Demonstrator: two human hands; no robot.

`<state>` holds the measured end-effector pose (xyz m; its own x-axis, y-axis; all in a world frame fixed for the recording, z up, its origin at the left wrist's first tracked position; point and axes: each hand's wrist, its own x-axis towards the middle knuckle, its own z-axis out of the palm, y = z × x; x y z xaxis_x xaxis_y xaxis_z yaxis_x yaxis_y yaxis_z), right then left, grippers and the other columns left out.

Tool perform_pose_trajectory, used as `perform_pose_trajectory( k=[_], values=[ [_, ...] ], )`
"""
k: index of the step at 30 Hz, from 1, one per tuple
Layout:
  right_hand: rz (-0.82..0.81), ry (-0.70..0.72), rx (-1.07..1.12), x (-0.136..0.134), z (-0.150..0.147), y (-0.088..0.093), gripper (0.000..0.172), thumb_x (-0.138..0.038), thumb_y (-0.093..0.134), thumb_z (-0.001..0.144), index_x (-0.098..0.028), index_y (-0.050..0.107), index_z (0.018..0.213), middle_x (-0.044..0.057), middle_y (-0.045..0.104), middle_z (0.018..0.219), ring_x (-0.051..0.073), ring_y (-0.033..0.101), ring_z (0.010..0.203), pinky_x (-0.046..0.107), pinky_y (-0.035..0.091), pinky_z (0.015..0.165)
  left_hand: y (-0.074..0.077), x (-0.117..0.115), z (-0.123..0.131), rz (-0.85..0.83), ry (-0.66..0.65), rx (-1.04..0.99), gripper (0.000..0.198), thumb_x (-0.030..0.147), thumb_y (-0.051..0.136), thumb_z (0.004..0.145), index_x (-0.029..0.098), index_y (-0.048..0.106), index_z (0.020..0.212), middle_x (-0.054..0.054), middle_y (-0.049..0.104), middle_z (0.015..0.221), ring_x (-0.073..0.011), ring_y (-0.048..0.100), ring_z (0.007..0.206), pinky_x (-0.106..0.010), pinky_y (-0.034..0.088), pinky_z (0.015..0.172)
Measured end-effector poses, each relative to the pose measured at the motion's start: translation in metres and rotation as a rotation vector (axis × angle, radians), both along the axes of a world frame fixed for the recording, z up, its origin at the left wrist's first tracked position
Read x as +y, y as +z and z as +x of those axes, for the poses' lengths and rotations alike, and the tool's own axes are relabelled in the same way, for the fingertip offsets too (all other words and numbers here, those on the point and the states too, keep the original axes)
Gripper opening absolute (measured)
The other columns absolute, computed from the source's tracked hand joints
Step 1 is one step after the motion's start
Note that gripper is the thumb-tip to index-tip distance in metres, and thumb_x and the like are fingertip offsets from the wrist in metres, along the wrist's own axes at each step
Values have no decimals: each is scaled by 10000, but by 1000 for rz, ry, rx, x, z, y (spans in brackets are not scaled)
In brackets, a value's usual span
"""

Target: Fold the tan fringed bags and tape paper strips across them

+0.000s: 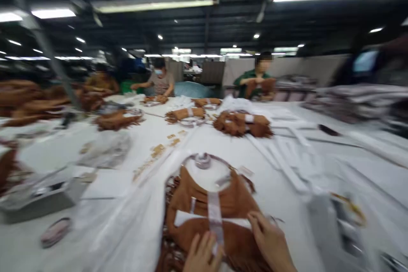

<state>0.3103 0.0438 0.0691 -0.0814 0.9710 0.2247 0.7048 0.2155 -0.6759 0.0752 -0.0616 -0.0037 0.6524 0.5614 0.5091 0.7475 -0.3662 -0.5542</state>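
Note:
A brown, suede-like fringed bag lies on the white table in front of me, its looped strap toward the far side. A pale band runs down its middle, and a white strip shows crosswise under that band. My left hand rests flat on the bag's near part beside the band, fingers stretched out. At the bag's right edge, my right hand touches the brown material and the end of the white strip with extended fingers. Dark brown fringe hangs along the left side.
More brown fringed bundles lie farther back. On the left are a grey tray, a rolled strap and a clear plastic bag. A grey bin stands right. Several people work across the table.

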Motion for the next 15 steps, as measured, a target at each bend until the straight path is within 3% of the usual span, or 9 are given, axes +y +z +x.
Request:
perform_pose_trajectory(
  k=[2,4,6,8,10,15],
  values=[
    [45,-304,-21,-15,61,22,446,-563,467,787,-204,712,891,107,739,811,264,670,730,345,492,703,-17,-3,9,-170,48,-246,487,457,581,808,253,593,1250,-112,620,1264,-279,556,1149,-441,475,864],
    [69,-668,5,-32,125,39,522,-567,479,762,-146,717,960,149,737,894,291,654,821,360,472,755,-34,-3,10,-248,26,-330,501,290,567,793,264,552,1292,-89,579,1335,-264,506,1221,-444,402,958],
    [3,-895,50,-52,178,49,577,-561,507,704,-100,723,977,188,727,939,342,634,891,404,456,783,-46,-3,7,-279,-15,-360,531,235,535,782,271,534,1312,-82,556,1366,-262,472,1258,-459,328,1018],
    [-104,-918,105,-65,210,47,555,-553,553,642,-98,746,896,177,732,872,362,635,887,422,460,771,-53,-5,3,-298,-28,-365,543,223,518,778,272,529,1319,-86,542,1380,-272,448,1281,-479,268,1054],
    [-169,-824,164,-67,221,38,483,-550,596,610,-127,755,780,134,735,785,335,654,853,396,481,747,-55,-6,2,-308,-18,-366,539,222,517,775,274,537,1311,-91,542,1378,-282,439,1290,-493,232,1072],
    [-201,-675,284,-45,206,19,454,-577,650,578,-136,732,649,100,719,686,264,676,773,344,515,711,-55,-6,4,-276,-15,-364,522,226,521,772,297,555,1288,-78,562,1356,-269,460,1265,-475,213,1085]
  ],
)
